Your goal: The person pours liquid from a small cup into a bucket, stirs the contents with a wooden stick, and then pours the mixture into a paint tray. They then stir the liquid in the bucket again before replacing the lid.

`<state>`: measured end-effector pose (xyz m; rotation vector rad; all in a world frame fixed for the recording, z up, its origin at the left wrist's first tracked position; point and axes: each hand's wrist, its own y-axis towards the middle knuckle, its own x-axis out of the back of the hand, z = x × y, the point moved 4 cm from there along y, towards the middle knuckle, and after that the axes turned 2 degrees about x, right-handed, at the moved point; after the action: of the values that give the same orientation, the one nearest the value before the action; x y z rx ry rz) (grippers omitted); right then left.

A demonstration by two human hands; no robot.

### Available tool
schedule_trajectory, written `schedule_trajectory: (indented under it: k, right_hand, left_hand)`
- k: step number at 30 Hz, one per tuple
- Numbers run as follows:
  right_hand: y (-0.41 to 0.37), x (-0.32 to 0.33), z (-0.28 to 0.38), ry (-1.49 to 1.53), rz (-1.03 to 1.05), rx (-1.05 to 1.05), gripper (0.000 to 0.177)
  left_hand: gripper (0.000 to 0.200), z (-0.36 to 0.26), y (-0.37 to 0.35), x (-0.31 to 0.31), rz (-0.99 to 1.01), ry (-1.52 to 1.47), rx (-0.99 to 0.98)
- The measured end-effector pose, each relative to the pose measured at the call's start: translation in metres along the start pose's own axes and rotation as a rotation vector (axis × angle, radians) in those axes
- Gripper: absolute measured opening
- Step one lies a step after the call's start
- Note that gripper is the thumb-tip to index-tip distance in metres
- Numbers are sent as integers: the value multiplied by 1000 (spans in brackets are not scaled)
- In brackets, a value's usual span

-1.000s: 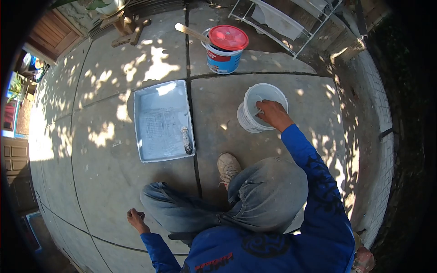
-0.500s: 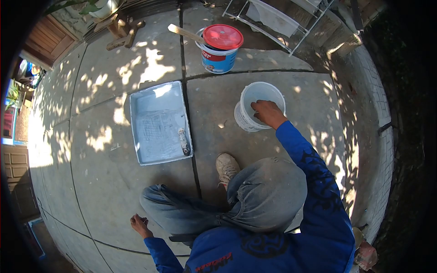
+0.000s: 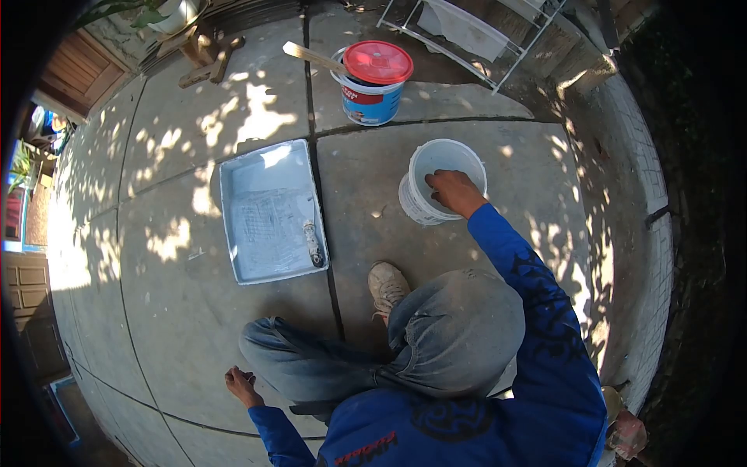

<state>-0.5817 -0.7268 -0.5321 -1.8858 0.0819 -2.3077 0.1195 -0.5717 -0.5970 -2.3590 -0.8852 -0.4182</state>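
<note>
My right hand [image 3: 457, 193] is over the mouth of a white plastic bucket [image 3: 422, 204], its curled fingers reaching inside the rim. Whatever those fingers hold, if anything, is hidden. My left hand [image 3: 244, 387] hangs low beside my knee, fingers curled in, with nothing visible in it. Left of the bucket, a paint tray [image 3: 268, 173] coated in pale blue-white paint lies on the concrete. A small paint roller [image 3: 313, 245] rests inside it along the right side.
A blue paint pail [image 3: 372, 107] stands beyond, its red lid [image 3: 379, 62] askew and a wooden stick [image 3: 315, 58] poking out. A white metal rack [image 3: 451, 50] is at the back. My shoe [image 3: 387, 288] is between tray and bucket. A wooden stand [image 3: 204, 62] is at upper left.
The right hand has shifted very slightly over the bucket. The view has moved a little; the tray, roller and pail stay in place.
</note>
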Motion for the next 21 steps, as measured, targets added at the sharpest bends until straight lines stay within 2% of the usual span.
schedule_trajectory:
  k: [21]
  right_hand:
    - [-9, 5, -3, 3, -39, 26, 28]
  left_hand:
    - [24, 16, 1, 0, -10, -14, 18]
